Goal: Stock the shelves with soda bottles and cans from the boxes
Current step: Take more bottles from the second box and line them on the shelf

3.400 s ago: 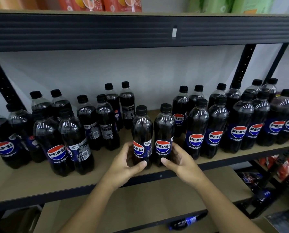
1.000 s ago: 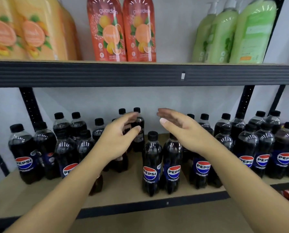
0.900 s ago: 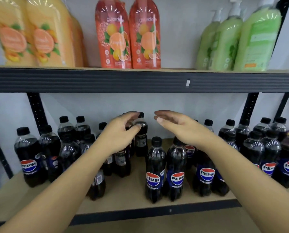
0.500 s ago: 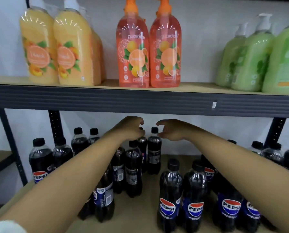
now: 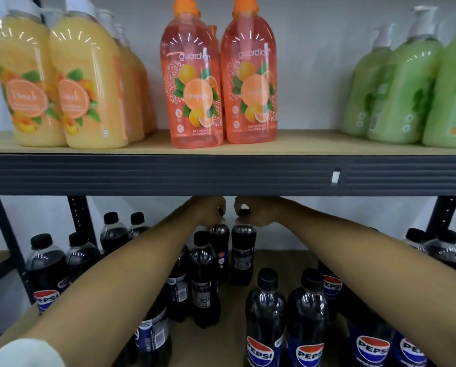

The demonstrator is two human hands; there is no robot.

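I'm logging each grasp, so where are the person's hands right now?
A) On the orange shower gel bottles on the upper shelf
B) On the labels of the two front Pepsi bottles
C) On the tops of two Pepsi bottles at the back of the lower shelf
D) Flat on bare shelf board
C: the left hand grips the top of the left back Pepsi bottle, and the right hand that of the right back Pepsi bottle.

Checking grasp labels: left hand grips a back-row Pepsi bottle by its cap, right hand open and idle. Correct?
No. The head view shows the right hand gripping too: its fingers curl round the cap of a second back-row bottle, beside the first bottle, which the left hand grips by its cap.
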